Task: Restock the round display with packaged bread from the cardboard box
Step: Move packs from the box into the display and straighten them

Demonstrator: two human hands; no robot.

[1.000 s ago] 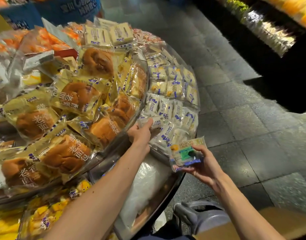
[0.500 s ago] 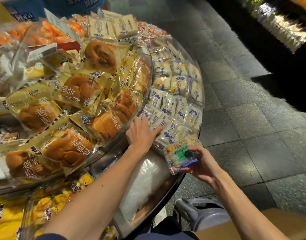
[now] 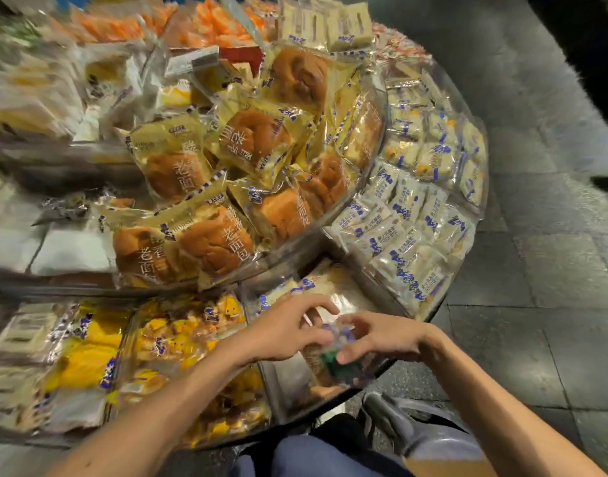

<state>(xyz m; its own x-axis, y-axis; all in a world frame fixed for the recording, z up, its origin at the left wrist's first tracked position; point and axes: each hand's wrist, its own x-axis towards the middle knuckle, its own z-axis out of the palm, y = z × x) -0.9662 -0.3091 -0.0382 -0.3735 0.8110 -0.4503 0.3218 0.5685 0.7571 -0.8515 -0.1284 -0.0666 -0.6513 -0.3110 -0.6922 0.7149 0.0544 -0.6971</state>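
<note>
Both hands meet over one small bread packet, held just above the nearly bare compartment at the near rim of the round display. The left hand curls over the packet's left side, and the right hand pinches its right edge, thumb under. The packet is blurred, so its long axis is unclear. The slot lies directly below the hands, equally near to each.

Single head-worn view, angled steeply down, close over display; hands at 6 o'clock.
</note>
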